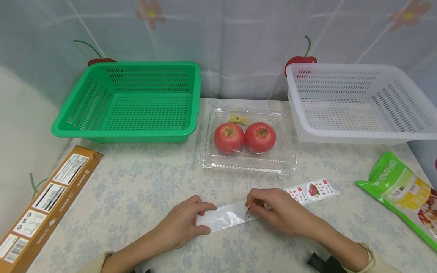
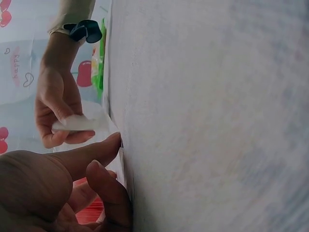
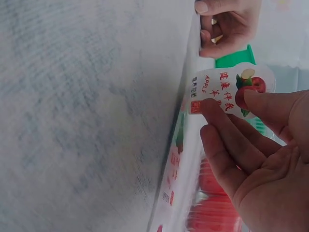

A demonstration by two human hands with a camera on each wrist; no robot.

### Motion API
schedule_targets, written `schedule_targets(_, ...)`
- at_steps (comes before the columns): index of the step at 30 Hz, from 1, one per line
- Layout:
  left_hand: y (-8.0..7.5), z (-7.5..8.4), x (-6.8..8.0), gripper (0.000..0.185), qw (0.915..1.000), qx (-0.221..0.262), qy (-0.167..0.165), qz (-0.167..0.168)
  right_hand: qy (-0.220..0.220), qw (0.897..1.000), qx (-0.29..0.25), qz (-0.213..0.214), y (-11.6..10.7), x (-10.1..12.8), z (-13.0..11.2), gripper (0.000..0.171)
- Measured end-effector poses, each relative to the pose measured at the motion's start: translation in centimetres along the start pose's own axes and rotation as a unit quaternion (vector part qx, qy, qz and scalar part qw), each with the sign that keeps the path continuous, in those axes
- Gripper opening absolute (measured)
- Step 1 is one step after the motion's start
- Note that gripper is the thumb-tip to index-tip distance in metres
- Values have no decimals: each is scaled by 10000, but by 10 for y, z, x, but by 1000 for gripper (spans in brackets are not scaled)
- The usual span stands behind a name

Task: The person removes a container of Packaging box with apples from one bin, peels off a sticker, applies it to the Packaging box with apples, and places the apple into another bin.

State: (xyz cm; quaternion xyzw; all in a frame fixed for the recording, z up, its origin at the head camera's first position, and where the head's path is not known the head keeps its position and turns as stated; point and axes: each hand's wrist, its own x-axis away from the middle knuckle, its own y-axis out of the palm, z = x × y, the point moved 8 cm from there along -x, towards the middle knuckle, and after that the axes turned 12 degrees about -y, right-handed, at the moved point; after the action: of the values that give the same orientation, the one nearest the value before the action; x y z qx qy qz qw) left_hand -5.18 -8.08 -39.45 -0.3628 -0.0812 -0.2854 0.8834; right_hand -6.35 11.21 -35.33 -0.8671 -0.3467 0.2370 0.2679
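I have the right hand [image 1: 281, 210] clamped, thumb and finger, on the apple label [image 3: 224, 83], raised over the backing strip [image 1: 227, 218]; can't tell if its edge is fully free. Label should be near weightless, floppy, tacky behind: I'd keep hold at the rim, avoid creasing. Left hand [image 1: 184, 222], thumb and fingers apart, rests at the strip's left end. Clear box [image 1: 249, 167] beyond.

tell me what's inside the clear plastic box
A red apple, a second red apple beside it and a small yellow packet behind them. Whatever lies beneath the apples is hidden.
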Motion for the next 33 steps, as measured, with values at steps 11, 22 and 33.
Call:
schedule_targets(11, 0, 1, 3, 49, 10000, -43, 13, 25, 97, 9981, -262, 541, -20, -1, -5, 30)
schedule_targets(22, 1, 2, 2, 48, 10000, -63, 43, -19, 204, 9748, -163, 2217, -80, -29, -10, 21)
schedule_targets(33, -1, 4, 0, 47, 9989, -455, 30, 74, 596, 9672, 221, 2459, -121, -68, 27, 10)
